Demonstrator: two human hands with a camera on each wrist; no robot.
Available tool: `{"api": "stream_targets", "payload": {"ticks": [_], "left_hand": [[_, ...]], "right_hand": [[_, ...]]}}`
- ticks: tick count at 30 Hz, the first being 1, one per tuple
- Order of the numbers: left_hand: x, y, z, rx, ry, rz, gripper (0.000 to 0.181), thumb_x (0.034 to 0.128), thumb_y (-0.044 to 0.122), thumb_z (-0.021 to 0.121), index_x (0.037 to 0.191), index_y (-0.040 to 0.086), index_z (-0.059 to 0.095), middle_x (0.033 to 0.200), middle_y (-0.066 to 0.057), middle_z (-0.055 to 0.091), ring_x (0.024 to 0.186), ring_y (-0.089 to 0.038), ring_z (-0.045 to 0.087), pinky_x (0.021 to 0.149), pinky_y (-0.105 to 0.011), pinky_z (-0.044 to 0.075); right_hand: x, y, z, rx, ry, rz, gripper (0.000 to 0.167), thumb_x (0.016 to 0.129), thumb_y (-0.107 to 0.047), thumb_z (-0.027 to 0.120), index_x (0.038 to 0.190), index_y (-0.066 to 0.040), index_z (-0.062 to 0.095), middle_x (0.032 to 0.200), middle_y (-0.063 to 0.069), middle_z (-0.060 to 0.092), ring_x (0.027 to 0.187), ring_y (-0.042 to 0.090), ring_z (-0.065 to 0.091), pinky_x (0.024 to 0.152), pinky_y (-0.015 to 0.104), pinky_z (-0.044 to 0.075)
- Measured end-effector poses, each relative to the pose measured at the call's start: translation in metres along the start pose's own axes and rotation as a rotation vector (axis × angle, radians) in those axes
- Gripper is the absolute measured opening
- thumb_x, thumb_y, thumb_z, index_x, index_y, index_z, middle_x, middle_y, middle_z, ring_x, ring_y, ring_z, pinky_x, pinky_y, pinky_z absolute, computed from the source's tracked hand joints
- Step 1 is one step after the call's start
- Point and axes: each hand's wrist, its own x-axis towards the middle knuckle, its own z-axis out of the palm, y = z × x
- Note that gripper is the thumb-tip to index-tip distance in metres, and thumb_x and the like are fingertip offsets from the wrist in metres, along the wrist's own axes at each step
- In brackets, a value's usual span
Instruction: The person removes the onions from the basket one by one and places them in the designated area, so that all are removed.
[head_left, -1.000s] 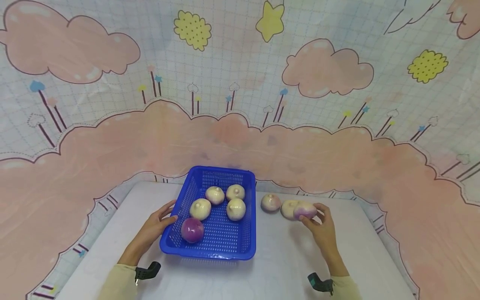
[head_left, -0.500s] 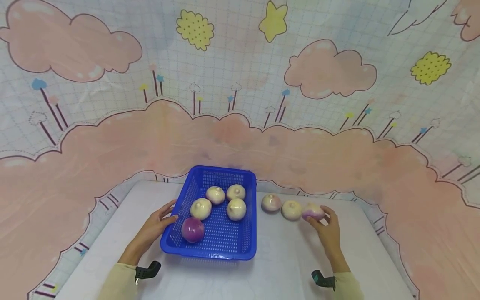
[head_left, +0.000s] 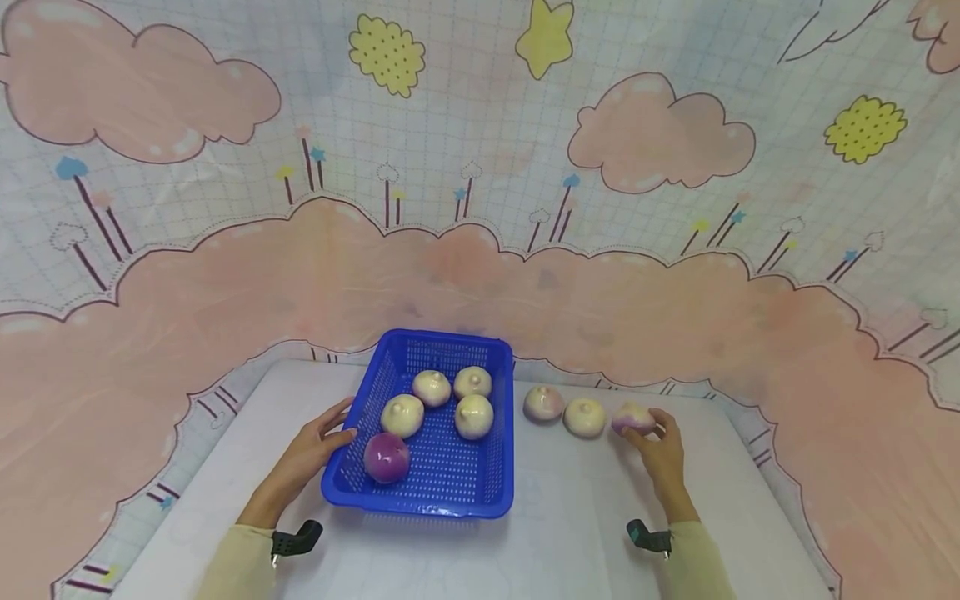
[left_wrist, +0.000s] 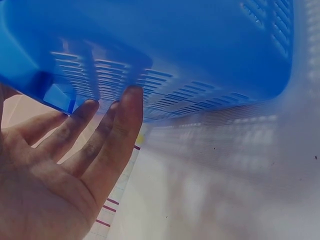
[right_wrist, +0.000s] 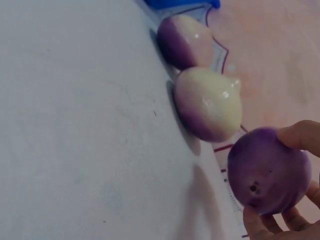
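My left hand [head_left: 300, 458] holds the left rim of a blue perforated plastic basket [head_left: 450, 506], thumb over the edge. In the left wrist view its fingers [left_wrist: 131, 112] lie against the basket's outer wall. Several white turnips [head_left: 402, 416] and one with its purple side up [head_left: 387, 457] sit inside. At the right, my right hand [head_left: 663, 457] pinches a purple-and-white turnip [right_wrist: 270, 172] between thumb and fingers, its purple side toward the right wrist camera. A shadow beneath suggests it is slightly above the table. Two loose turnips, one pinkish [head_left: 543, 404] and one pale [head_left: 585, 417], lie between basket and hand.
A white table [head_left: 577, 533] carries everything. Behind it hangs a cloth backdrop [head_left: 450, 275] with pink clouds and stars, meeting the table's back edge. Each wrist wears a black camera mount, such as the left one [head_left: 297, 539].
My right hand has carried its turnip rightward, away from the pale turnip that it partly covered, and slightly lowered it lately. The left hand and basket stay in place.
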Motion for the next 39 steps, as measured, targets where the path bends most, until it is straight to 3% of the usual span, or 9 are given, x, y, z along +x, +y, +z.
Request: {"api": "stream_targets", "payload": {"ticks": [11, 22, 32, 39], "left_hand": [[0.001, 0.003, 0.001, -0.011, 0.003, 0.013, 0.068, 0.0997, 0.026, 0.055, 0.158, 0.017, 0.021, 0.158, -0.027, 0.027, 0.135, -0.05, 0.044, 0.1, -0.055, 0.051], [0.0, 0.001, 0.001, -0.003, 0.005, 0.009, 0.068, 0.0999, 0.028, 0.055, 0.158, 0.018, 0.021, 0.158, -0.027, 0.027, 0.135, -0.05, 0.044, 0.101, -0.056, 0.049], [0.001, -0.001, 0.002, -0.004, 0.009, -0.008, 0.067, 0.0999, 0.029, 0.055, 0.158, 0.02, 0.021, 0.159, -0.025, 0.027, 0.136, -0.05, 0.043, 0.101, -0.056, 0.049], [-0.001, 0.0, 0.0, -0.006, 0.008, 0.002, 0.068, 0.1001, 0.029, 0.055, 0.158, 0.02, 0.02, 0.159, -0.026, 0.026, 0.135, -0.049, 0.044, 0.1, -0.055, 0.05]], "right_hand": [[0.009, 0.01, -0.002, 0.045, -0.063, 0.103, 0.075, 0.089, -0.008, 0.066, 0.149, 0.002, 0.023, 0.16, 0.024, 0.021, 0.147, 0.045, 0.025, 0.119, 0.055, 0.029], [0.012, 0.014, 0.005, 0.002, -0.052, 0.087, 0.071, 0.085, -0.003, 0.066, 0.144, 0.006, 0.027, 0.154, 0.029, 0.028, 0.139, 0.046, 0.035, 0.115, 0.055, 0.033], [0.012, 0.007, 0.009, -0.041, -0.097, 0.12, 0.075, 0.088, -0.006, 0.064, 0.15, 0.004, 0.022, 0.157, 0.031, 0.022, 0.146, 0.048, 0.024, 0.119, 0.056, 0.027], [0.012, 0.004, 0.004, -0.044, -0.082, 0.095, 0.077, 0.088, -0.01, 0.066, 0.151, 0.002, 0.023, 0.159, 0.028, 0.023, 0.146, 0.046, 0.024, 0.12, 0.054, 0.027]]}}
